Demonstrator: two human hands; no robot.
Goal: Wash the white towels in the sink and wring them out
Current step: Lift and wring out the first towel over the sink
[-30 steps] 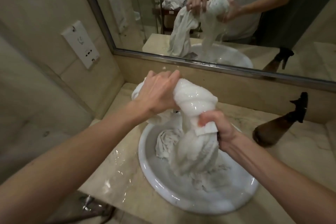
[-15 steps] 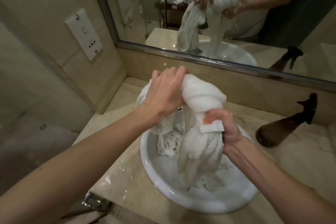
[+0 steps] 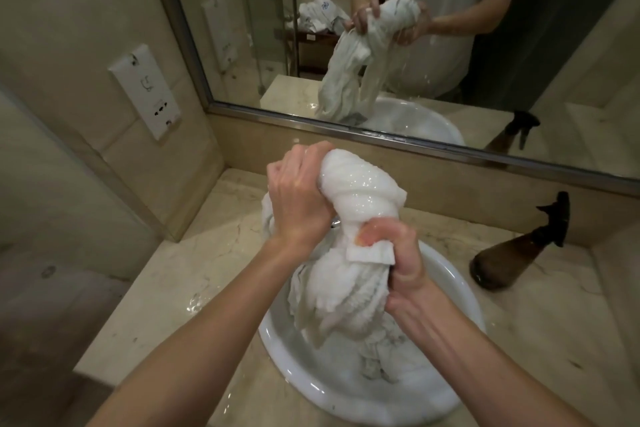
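In the middle of the picture, both hands were wrapped tight around one wet white towel (image 3: 360, 194). The left hand (image 3: 299, 199) gripped the top end of the twisted roll, with its fingers curled over it. The right hand (image 3: 398, 253) squeezed the towel lower down, just below the shiny twisted part. The two hands were close together, each clamped on the same towel.

The towel was held up above the round white sink (image 3: 460, 308). Its loose bottom end hung down into the bowl. More white cloth (image 3: 377, 357) lay bunched at the bottom of the sink, under the hanging end.

The sink sat in a pale stone desk (image 3: 194, 274). Small wet spots shone on the desk to the left of the sink. A brown spray bottle (image 3: 512, 253) with a black top stood on the desk at the right, apart from the sink.

A big mirror (image 3: 249, 28) filled the top of the picture. It showed the person's hands and the towel from the other side. A white wall plate (image 3: 145, 90) was at the upper left.
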